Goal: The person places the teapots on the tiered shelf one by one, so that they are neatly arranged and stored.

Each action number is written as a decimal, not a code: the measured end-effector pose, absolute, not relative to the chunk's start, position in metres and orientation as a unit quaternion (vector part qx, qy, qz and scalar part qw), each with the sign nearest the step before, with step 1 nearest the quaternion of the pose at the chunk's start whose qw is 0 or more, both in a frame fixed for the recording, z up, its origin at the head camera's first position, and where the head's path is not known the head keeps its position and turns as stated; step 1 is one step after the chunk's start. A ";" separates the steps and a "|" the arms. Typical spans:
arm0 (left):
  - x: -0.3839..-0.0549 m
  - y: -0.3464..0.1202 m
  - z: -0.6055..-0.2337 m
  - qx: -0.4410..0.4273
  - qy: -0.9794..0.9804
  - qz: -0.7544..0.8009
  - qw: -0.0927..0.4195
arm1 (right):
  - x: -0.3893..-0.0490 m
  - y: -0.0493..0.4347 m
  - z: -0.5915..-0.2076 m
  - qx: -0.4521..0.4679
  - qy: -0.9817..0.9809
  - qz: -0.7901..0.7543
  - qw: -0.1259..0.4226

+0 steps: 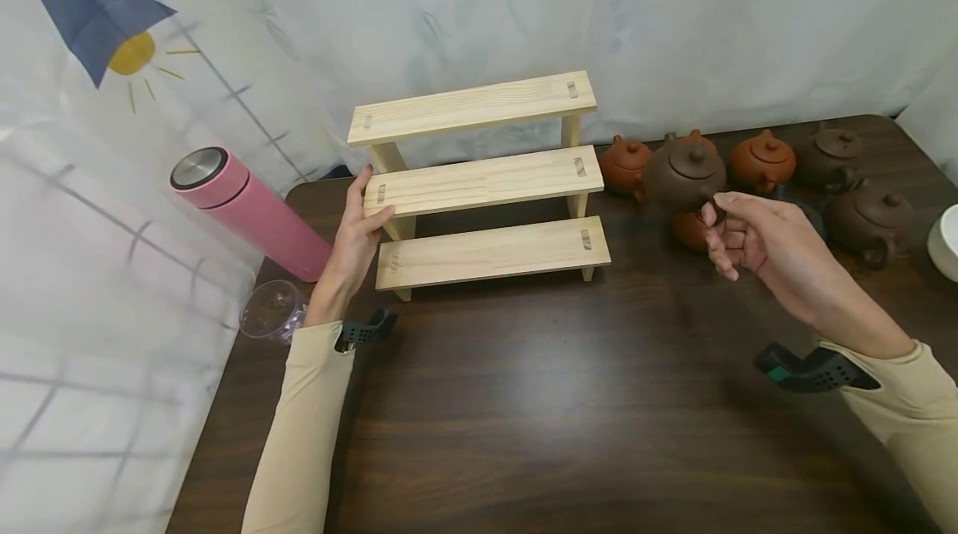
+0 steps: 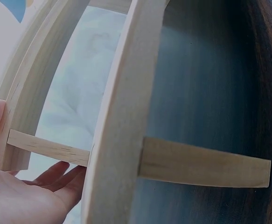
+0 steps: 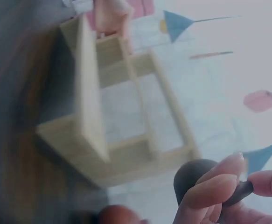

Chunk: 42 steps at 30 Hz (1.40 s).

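A three-step wooden shelf (image 1: 485, 181) stands on the dark table, its boards pale and bare. My left hand (image 1: 348, 243) grips the left end of its middle board, thumb on top; in the left wrist view the fingers reach round beside the upright (image 2: 49, 147). To the right of the shelf, my right hand (image 1: 782, 251) pinches the handle of a dark brown teapot (image 1: 683, 176) between thumb and fingers. This teapot is held over the other pots and partly hides an orange-brown teapot (image 1: 687, 230). The right wrist view shows its round dark body (image 3: 191, 172), partly covered by fingers.
More clay teapots stand at the back right, reddish (image 1: 763, 160) and dark brown (image 1: 871, 214). A white bowl (image 1: 946, 243) sits at the right edge. Left of the shelf are a pink flask (image 1: 258, 214) and a clear cup (image 1: 271, 309). A printed cloth (image 1: 449, 10) hangs behind.
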<state>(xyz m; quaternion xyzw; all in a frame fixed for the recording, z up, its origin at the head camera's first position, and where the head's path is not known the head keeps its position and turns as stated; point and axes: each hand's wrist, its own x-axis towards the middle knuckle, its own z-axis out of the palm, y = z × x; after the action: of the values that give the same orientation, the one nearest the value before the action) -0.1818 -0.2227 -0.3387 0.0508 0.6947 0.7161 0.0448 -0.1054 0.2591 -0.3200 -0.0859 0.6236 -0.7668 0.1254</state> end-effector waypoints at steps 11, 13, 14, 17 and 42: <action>-0.181 -0.221 -0.338 0.053 0.693 0.718 0.039 | -0.117 0.192 -0.281 -0.116 0.629 -0.758 0.124; -0.181 -0.221 -0.338 0.053 0.695 0.716 0.039 | -0.120 0.175 -0.275 -0.129 0.632 -0.753 0.131; -0.181 -0.221 -0.338 0.053 0.696 0.715 0.039 | -0.121 0.165 -0.273 -0.135 0.633 -0.750 0.135; -0.182 -0.220 -0.338 0.051 0.700 0.712 0.037 | -0.127 0.140 -0.267 -0.146 0.638 -0.741 0.150; -0.179 -0.220 -0.338 0.056 0.710 0.701 0.028 | -0.197 0.015 -0.233 -0.158 0.662 -0.711 0.175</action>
<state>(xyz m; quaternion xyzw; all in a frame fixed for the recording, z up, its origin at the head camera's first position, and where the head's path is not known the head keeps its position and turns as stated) -0.1787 -0.2205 -0.3384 0.0561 0.7101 0.7013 0.0281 -0.1969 0.0152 -0.2331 -0.1584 0.6624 -0.7110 0.1751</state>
